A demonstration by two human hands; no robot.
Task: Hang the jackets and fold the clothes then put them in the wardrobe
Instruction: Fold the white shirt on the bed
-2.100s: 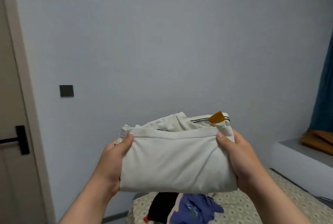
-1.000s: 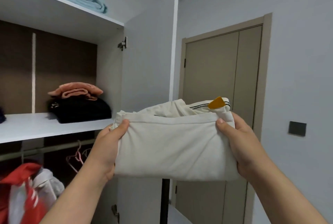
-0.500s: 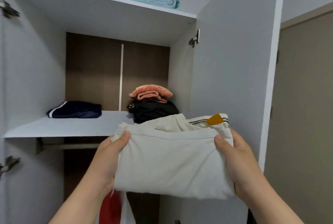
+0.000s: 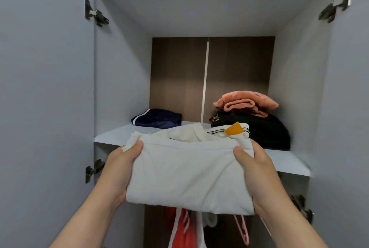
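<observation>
Brought to the shelf [image 4: 283, 160], the white garment [image 4: 187, 174] gripped by left hand [image 4: 121, 166] and right hand [image 4: 257, 170] could be rumpled against the black clothes [image 4: 265, 132] just beyond.

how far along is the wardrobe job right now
Done: a navy garment, a black pile and a pink garment lie folded on the shelf; a red jacket hangs below. In hand: left hand and right hand grip a folded white garment in front of the shelf. Left: setting it down.
</observation>
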